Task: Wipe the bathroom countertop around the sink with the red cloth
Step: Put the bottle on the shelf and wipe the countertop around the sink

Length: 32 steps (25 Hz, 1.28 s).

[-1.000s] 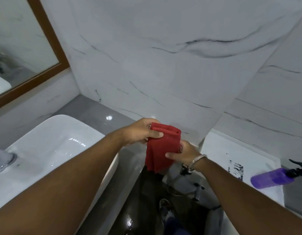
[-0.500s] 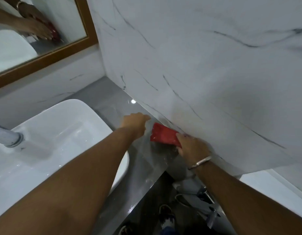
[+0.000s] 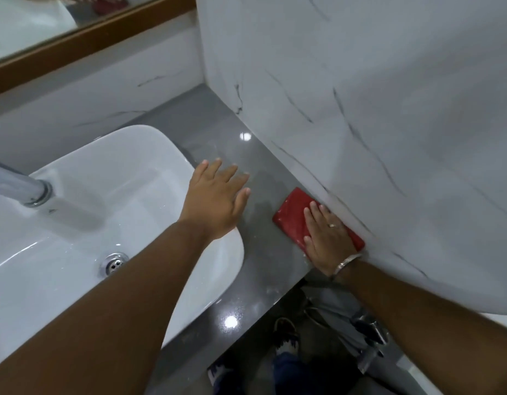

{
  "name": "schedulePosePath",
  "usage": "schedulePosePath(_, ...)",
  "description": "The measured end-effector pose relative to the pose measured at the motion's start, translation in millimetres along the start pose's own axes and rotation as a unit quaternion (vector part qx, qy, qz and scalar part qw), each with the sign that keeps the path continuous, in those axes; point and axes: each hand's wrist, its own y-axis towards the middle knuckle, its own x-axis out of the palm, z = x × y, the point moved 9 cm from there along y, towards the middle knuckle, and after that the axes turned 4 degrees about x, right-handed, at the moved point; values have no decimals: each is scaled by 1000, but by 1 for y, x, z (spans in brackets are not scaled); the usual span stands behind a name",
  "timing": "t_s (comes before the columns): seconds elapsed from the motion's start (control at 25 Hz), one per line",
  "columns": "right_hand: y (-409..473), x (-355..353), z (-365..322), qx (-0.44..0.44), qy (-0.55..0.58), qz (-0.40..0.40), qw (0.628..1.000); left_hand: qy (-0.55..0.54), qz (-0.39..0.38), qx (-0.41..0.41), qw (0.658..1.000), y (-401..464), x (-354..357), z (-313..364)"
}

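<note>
**Gloss, cloth and chrome around the sink**

The grey table (image 3: pixel 215 124) is polished stone-like, speckled and glossy, mirroring ceiling lights. The sink (image 3: pixel 127 172) is smooth, shiny white ceramic with a chrome drain (image 3: pixel 113 263) and a polished metal tap (image 3: pixel 21 189). The red cloth (image 3: pixel 293 216) looks soft and matt. Walls (image 3: pixel 389 109) are smooth veined marble-look tile; the mirror frame (image 3: pixel 84 42) is brown wood.

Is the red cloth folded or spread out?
Folded: the red cloth lies as a compact rectangle on the countertop under the flat right hand.
</note>
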Motion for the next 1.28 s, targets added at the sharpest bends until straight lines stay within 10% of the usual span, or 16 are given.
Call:
schedulePosePath(0.08,-10,18,-40,33,39,12,999,-11,22,3,1000,-2,0,1)
schedulePosePath(0.32,-55,38,-70,-265,-53,15,963,-36,49,-2,998,-4,-6,1)
schedulePosePath(0.52,9,16,-6,11,2,17,1000,-41,51,-7,998,-3,-3,-2)
schedulePosePath(0.72,-47,30,-13,-202,-53,-24,978,-20,25,-3,999,-3,-2,0)
schedulePosePath(0.92,-10,16,-14,122,41,28,991,35,-33,-9,999,-1,2,-3)
schedulePosePath(1.12,-91,46,-107,-224,-21,-37,974,28,-57,-59,996,-15,-1,1)
schedulePosePath(1.28,-34,27,-38,-122,-69,-48,989,-12,-59,-150,987,-110,5,-18)
